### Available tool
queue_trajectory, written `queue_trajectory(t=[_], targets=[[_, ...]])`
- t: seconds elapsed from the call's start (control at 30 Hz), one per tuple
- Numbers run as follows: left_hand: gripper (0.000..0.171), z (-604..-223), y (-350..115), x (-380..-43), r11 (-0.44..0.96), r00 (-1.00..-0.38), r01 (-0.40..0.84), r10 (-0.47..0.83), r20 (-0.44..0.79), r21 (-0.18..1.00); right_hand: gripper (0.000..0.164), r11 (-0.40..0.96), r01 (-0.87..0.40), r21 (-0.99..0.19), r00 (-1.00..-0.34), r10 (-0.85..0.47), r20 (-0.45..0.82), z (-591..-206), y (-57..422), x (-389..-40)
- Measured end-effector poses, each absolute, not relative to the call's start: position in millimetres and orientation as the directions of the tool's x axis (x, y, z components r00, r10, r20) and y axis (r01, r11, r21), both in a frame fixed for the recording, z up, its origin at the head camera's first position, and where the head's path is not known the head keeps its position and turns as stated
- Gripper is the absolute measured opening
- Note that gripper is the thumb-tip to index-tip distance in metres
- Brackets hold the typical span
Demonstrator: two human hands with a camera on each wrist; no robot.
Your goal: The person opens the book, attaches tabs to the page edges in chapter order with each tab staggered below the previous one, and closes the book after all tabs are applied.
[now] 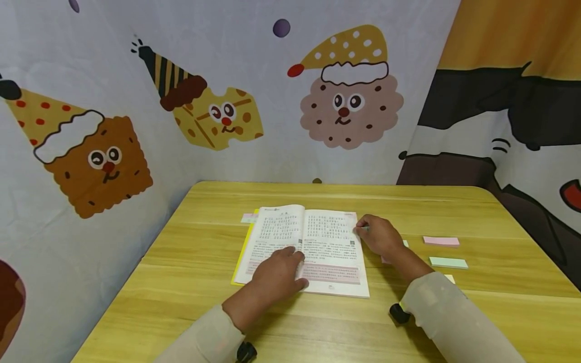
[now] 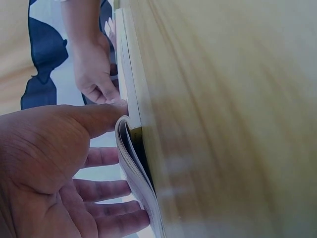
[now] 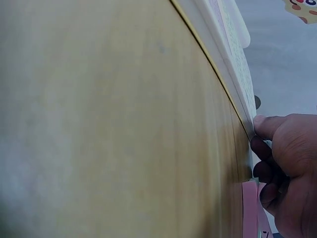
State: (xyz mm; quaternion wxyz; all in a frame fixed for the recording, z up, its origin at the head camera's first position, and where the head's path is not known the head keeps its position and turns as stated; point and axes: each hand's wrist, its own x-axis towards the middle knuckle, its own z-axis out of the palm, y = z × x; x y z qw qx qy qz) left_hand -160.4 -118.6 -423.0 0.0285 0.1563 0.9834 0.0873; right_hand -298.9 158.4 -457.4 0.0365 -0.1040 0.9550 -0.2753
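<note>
An open book point(image 1: 330, 252) with printed text and a yellow cover edge lies on the wooden table. My left hand point(image 1: 279, 272) rests over the lower middle of its pages, near the spine. In the left wrist view the left hand's fingers point(image 2: 106, 191) lie fairly straight across the curved pages, its thumb at the bottom edge. At the right page's outer edge my right hand point(image 1: 379, 235) pinches the page edge between thumb and forefinger. The right wrist view shows its thumb point(image 3: 267, 126) on top of the page and the other fingers curled below. A small pale green bit shows by these fingertips.
Pink and green sticky tabs point(image 1: 249, 218) stick out from the book's left side. Right of my right forearm lie a pink strip point(image 1: 441, 241) and a green strip point(image 1: 448, 262). A yellow piece point(image 1: 450, 278) is partly hidden by the sleeve. A cartoon-printed cloth hangs behind the table.
</note>
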Motion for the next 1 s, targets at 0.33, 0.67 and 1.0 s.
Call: queue_trajectory(t=[0.33, 0.67, 1.0], targets=[[0.056, -424.4, -119.1, -159.9, 0.936, -0.951, 0.298, 0.309, -0.03, 0.188, 0.013, 0.841, -0.342, -0.419, -0.939, -0.294, 0.177, -458.9, 155.0, -295.7], [0.055, -421.7, -118.6, -159.5, 0.934, -0.951, 0.297, 0.308, -0.025, 0.198, 0.019, 0.819, -0.527, -0.229, -0.848, -0.489, 0.204, -448.8, 151.1, -287.0], [0.055, -422.6, -119.3, -159.8, 0.934, -0.951, 0.296, 0.308, -0.029, 0.199, 0.016, 0.69, -0.693, -0.207, -0.72, -0.671, 0.176, -429.4, 155.5, -254.6]])
